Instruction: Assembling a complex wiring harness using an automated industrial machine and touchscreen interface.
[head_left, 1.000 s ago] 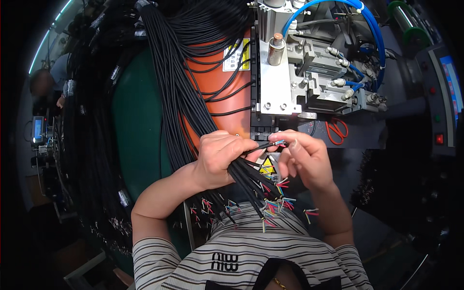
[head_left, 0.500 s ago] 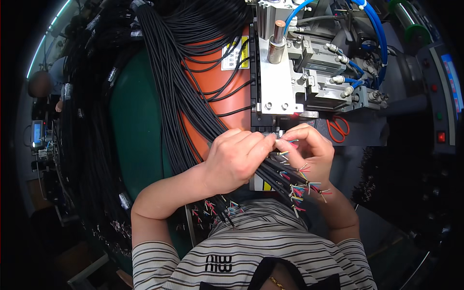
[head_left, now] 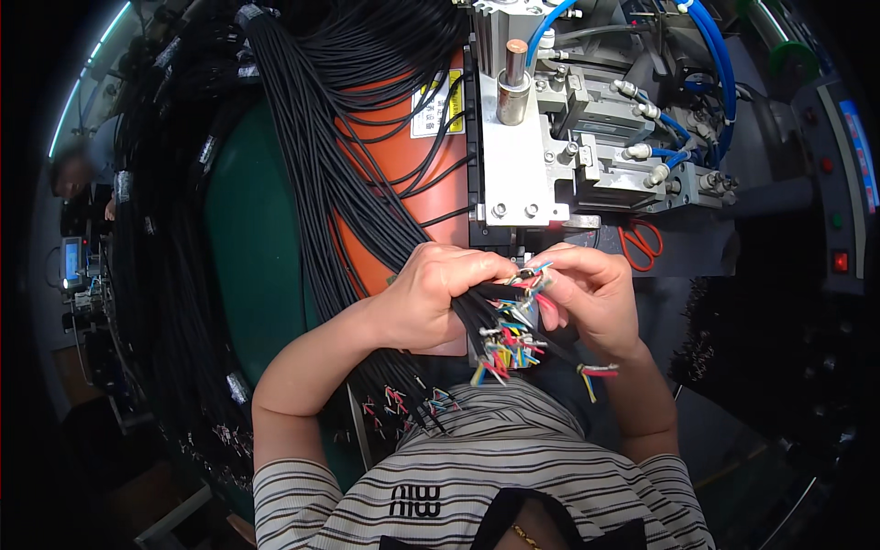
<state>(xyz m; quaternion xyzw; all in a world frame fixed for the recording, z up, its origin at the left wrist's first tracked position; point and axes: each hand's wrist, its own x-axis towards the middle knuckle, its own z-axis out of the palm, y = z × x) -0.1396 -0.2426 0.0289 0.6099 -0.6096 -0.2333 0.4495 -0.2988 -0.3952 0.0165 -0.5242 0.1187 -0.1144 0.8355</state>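
Observation:
My left hand [head_left: 429, 291] is wrapped round a bundle of thin black cables [head_left: 475, 316] in front of the machine, its thumb near one cable's end. Stripped ends with red, yellow, blue and white wires [head_left: 510, 346] fan out below the fingers. My right hand [head_left: 594, 298] has thumb and forefinger closed on the coloured wires of one cable, close to my left thumb. A single cable end [head_left: 594, 372] hangs apart, lower right. The cables' long lengths [head_left: 321, 156] run away to the upper left.
A metal clamping machine [head_left: 522, 165] with blue air hoses [head_left: 720, 55] stands just beyond my hands. Red-handled scissors [head_left: 641, 245] lie to its right, near a control panel [head_left: 839, 197]. Left are an orange surface [head_left: 408, 165], a green surface [head_left: 252, 220] and more hanging cables [head_left: 165, 229].
The bundle's ends have swung inward and down from the right, under my left hand. My right fingers now grip one cable's coloured wires, which show more plainly.

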